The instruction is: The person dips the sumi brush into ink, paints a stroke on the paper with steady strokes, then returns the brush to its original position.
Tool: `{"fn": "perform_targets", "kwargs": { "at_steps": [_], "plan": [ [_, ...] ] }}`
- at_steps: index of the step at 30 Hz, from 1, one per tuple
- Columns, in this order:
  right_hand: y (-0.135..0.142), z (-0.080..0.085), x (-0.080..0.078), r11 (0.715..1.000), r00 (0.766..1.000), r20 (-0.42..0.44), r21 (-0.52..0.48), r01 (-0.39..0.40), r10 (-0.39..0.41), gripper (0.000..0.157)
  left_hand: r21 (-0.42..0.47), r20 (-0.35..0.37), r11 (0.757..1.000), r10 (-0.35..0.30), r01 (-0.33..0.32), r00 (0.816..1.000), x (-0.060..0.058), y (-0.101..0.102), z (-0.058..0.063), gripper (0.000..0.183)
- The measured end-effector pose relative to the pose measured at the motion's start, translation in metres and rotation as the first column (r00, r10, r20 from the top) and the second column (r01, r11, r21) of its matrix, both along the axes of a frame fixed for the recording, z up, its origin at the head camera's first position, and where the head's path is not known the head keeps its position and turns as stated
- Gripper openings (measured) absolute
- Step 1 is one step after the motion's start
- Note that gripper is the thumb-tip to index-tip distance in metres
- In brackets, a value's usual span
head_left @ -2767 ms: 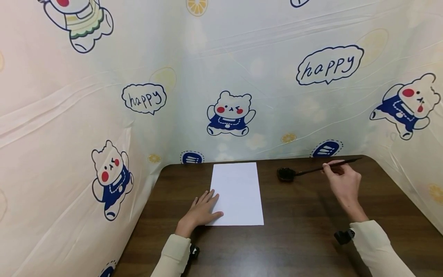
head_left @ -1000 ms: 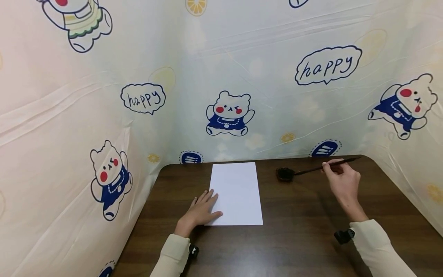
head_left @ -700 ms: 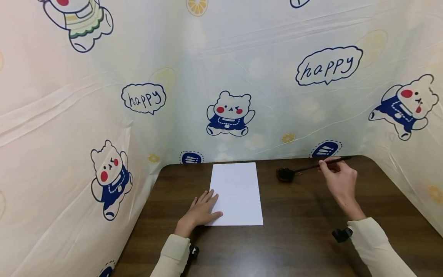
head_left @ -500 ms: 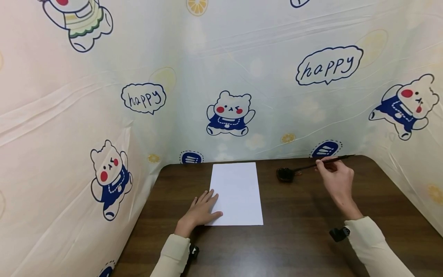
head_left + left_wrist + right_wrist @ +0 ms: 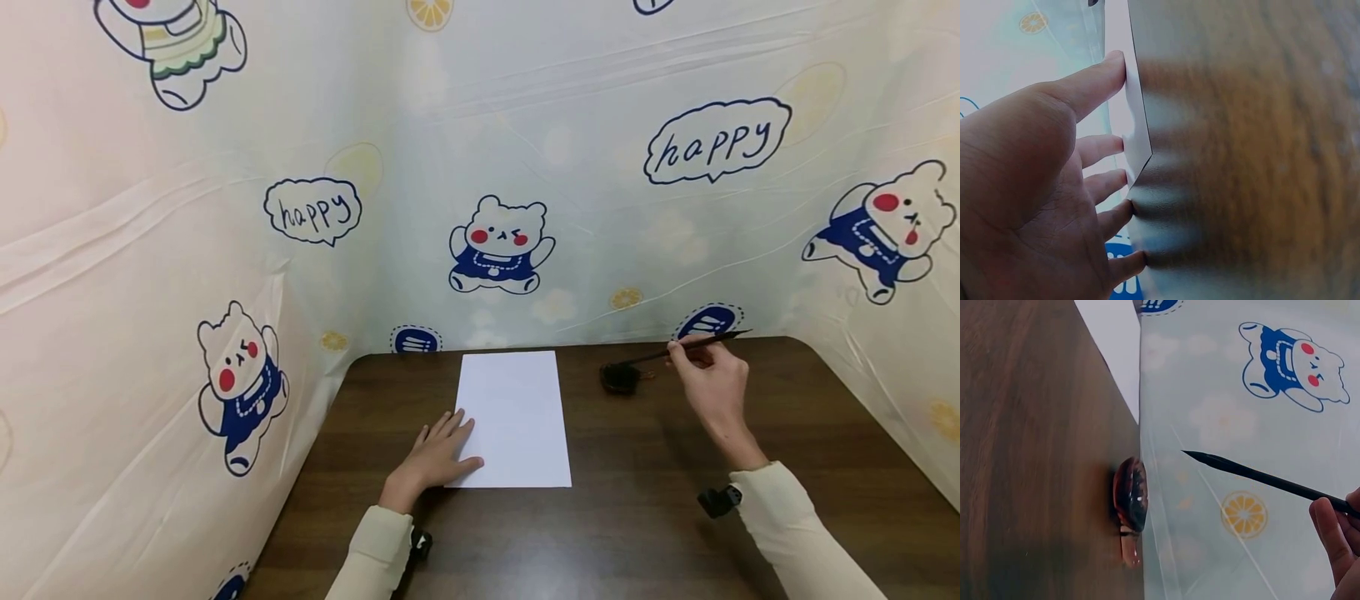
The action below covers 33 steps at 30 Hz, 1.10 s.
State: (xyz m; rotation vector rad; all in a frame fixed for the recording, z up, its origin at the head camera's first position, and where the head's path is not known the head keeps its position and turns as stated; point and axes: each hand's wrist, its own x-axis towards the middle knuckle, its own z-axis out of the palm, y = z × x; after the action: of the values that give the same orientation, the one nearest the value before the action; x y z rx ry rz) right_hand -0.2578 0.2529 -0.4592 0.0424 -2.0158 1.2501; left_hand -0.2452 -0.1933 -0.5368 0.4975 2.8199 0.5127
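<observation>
My right hand pinches a slim black writing brush between thumb and fingers. In the right wrist view its pointed dark tip is raised clear of a small dark reddish-brown ink dish, which has a short stub at one end. From the head view the brush tip lies over that dish. A blank white sheet of paper lies left of the dish. My left hand rests with spread fingers at the sheet's lower left edge, thumb and some fingertips on the paper, others on the table.
The brown wooden table has rounded far corners. A pale curtain printed with bears and "happy" bubbles hangs close behind its far edge and at both sides. Each wrist carries a small black camera.
My right hand has moved left and slightly up, lifting the brush from the dish. More of the dish's right end now shows. The left hand and the sheet have stayed put.
</observation>
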Motion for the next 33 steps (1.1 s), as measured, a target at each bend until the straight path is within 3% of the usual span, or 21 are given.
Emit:
{"fn": "perform_targets", "kwargs": {
  "at_steps": [19, 26, 33],
  "plan": [
    [-0.03, 0.01, -0.009, 0.997, 0.997, -0.046, -0.032, -0.069, 0.068, 0.009, 0.001, -0.001, 1.0, -0.002, 0.002, 1.0, 0.001, 0.0, 0.001, 0.081],
    [-0.053, 0.027, 0.0, 0.993, 0.993, -0.056, -0.051, -0.108, 0.105, 0.008, 0.002, 0.0, 1.0, -0.005, 0.005, 1.0, 0.001, -0.001, 0.001, 0.081],
    [-0.059, 0.015, -0.018, 0.987, 0.987, -0.054, -0.042, -0.156, 0.154, 0.006, 0.003, -0.002, 1.0, -0.004, 0.004, 1.0, 0.001, -0.001, 0.001, 0.081]
  ]
}}
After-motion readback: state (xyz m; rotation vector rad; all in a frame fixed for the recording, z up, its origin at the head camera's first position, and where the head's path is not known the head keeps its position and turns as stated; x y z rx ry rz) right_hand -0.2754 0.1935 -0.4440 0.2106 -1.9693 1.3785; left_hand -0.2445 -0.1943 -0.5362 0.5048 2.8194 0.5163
